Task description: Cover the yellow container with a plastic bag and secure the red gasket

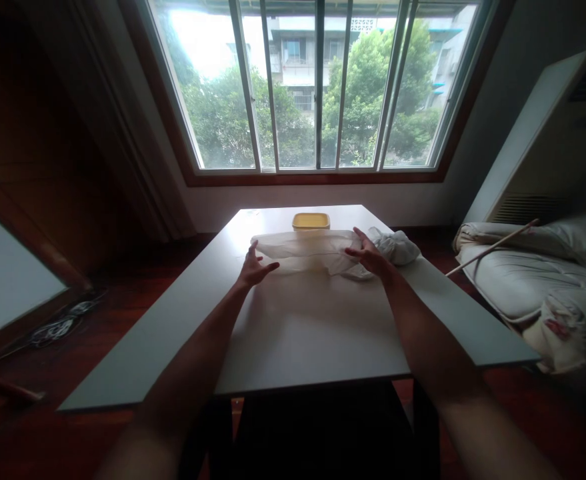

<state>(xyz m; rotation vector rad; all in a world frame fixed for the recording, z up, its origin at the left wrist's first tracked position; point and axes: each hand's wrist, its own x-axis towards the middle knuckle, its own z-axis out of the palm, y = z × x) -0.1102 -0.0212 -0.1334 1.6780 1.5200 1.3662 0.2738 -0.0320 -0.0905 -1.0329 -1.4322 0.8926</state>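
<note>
My left hand [255, 269] rests open, pinning the white cloth [313, 250]; my right hand [367, 257] grips its far end taut.

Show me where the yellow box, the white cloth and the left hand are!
yellow box [311, 221]: head view, on its front wall.
white cloth [305, 245]: head view, on its flat middle.
left hand [253, 268]: head view, back of the hand.

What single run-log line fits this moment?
left hand: open beside white cloth | right hand: resting on cloth | yellow container: behind cloth, on table
</note>
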